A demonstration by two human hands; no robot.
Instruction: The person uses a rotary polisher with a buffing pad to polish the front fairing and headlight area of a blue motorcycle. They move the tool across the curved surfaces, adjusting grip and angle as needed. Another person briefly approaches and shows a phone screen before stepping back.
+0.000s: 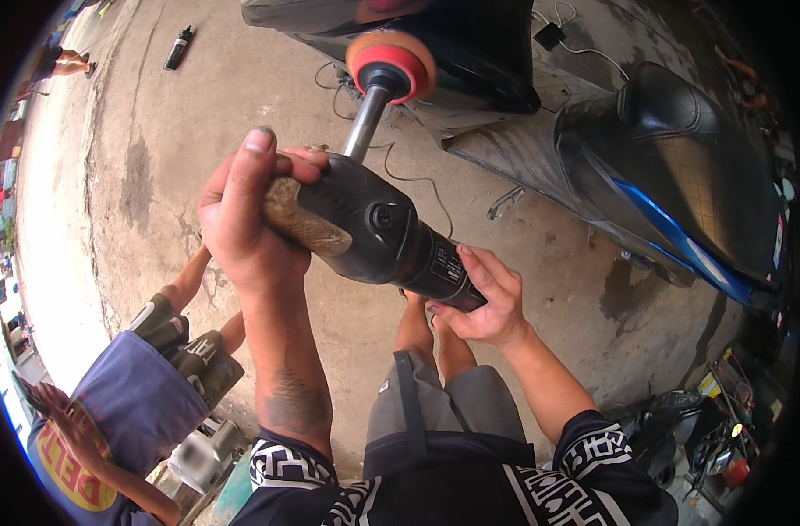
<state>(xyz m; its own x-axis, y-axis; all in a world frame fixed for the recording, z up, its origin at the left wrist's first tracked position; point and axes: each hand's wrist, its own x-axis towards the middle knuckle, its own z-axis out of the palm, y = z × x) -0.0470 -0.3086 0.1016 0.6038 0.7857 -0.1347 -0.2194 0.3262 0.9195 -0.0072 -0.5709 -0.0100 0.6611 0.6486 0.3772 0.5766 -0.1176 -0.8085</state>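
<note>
Both of my hands hold a black electric polisher [374,223] at chest height. My left hand [245,217] wraps its worn front head, thumb raised along the side. The fingers of my right hand [485,296] close around the rear body, beside a printed label. A metal spindle [367,125] runs from the polisher to a red backing plate [412,62] with an orange foam pad [390,39], blurred at its rim. The pad is at the glossy dark front panel [482,59] of a motor scooter; contact is hard to make out.
The scooter's black seat [689,164] and blue-trimmed side [689,243] lie to the right. A cord [433,191] crosses the concrete floor. A dark bottle [178,49] is at upper left. A seated person [130,394] is close at lower left. Motorcycle parts [689,421] crowd the lower right.
</note>
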